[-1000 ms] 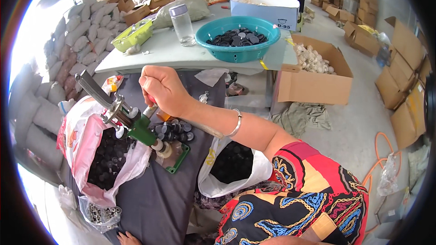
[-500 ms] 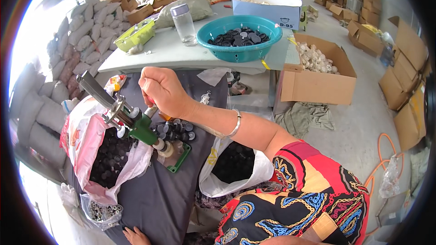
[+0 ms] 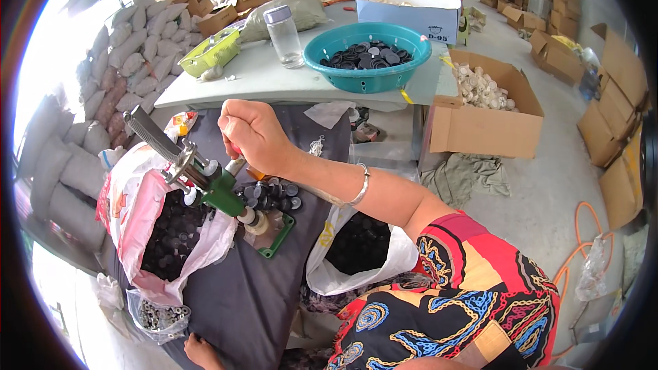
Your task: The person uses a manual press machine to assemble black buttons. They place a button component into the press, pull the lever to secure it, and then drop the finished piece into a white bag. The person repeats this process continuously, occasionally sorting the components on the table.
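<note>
Pale sacks [image 3: 127, 55] are heaped along the left of the workroom, and a dark cloth covers the tabletop [image 3: 250, 301] where a green hand press [image 3: 223, 195] stands. The right hand [image 3: 253, 137] has its fingers curled tightly around the red-gripped lever [image 3: 236, 153]. Low at the near edge, the left hand [image 3: 201, 351] lies well apart from the press; whether its fingers hold anything I cannot tell.

Loose black caps [image 3: 271, 195] crowd behind the green base [image 3: 279, 236], and one rolling under the press head could be crushed or jam it. On the left, a pink-and-white bag [image 3: 137, 209] of black caps sags close against the press, so its loose rim might snag in the moving parts. I cannot see whether the base is fastened; if not, a hard pull could tip it. Near the left hand, a clear bag [image 3: 161, 318] of small metal parts sits by the edge, where a careless nudge could spill it.
</note>
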`<state>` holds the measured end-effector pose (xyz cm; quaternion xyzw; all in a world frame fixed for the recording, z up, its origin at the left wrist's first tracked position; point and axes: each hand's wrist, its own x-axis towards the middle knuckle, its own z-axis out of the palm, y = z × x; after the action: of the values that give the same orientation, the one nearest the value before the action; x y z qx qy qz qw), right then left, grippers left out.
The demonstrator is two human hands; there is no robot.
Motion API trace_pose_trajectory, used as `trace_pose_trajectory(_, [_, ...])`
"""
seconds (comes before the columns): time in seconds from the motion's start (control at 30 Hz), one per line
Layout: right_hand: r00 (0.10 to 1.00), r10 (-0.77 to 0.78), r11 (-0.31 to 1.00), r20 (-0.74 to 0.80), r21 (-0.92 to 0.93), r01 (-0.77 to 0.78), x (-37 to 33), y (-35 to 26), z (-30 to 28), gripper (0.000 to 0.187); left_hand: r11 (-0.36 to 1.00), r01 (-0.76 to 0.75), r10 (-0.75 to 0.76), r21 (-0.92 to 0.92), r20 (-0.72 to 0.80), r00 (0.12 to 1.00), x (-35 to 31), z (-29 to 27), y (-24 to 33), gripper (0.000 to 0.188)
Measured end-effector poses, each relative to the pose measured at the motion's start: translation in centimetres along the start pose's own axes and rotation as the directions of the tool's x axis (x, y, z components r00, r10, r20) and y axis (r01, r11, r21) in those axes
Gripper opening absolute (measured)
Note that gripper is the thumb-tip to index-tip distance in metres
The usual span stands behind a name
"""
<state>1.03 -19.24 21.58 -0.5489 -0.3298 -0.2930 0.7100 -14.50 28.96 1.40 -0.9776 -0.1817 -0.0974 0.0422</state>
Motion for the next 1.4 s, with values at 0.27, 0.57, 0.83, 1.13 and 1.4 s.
trace_pose_trajectory(0.27, [0.997, -0.011, 0.991, 0.076, -0.130, 0.021, -0.5, 1.2, -2.3, 0.024, 0.990, 0.113, -0.114, -0.081, -0.003, 0.994, 1.6, -0.5, 2.1, 0.019])
trace_pose_trajectory(0.57, [0.998, 0.032, 0.997, 0.046, 0.071, -0.035, 0.6, 2.2, -2.2, 0.028, 0.937, 0.232, -0.277, -0.260, -0.150, 0.949, 2.4, 4.5, -3.1, 0.017])
trace_pose_trajectory(0.83, [0.995, -0.056, 0.989, -0.081, -0.143, 0.044, 0.3, 0.2, -2.8, 0.030, 0.847, 0.084, -0.370, -0.525, -0.471, 0.801, 0.3, 4.9, -3.6, 0.029])
trace_pose_trajectory(1.13, [0.998, 0.060, 0.994, -0.029, 0.094, -0.057, -0.4, 0.2, 1.5, 0.021, 0.931, 0.135, -0.288, -0.339, -0.454, 0.843, -6.3, 5.5, -9.0, 0.031])
trace_pose_trajectory(1.4, [0.998, -0.009, 0.999, -0.065, 0.047, 0.012, -0.2, -0.8, -0.6, 0.023, 0.990, 0.076, -0.124, -0.122, -0.463, 0.878, -5.6, 2.9, -4.0, 0.030])
